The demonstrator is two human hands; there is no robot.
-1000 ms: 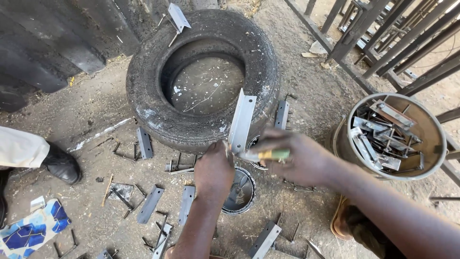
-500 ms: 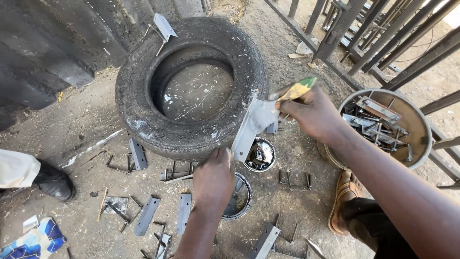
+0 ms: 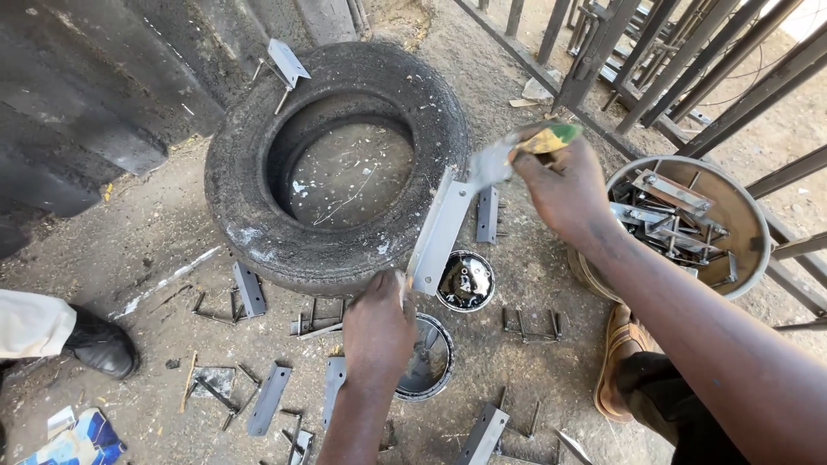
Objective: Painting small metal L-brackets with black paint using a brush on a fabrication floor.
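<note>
A worn black rubber tyre (image 3: 336,164) lies on the dirt ground (image 3: 155,232), a round metal tub of grey brackets (image 3: 689,224) near dark iron railings (image 3: 689,77).

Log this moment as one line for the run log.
left hand: holds bracket by low end | right hand: brush at bracket top | paint can: open, below | tyre: behind

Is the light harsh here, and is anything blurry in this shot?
Head view: hard sunlight, with fence shadows striping the ground at right; the brush in the right hand is motion-smeared, while the tyre, the grey metal strip and the left hand look sharp.
</note>
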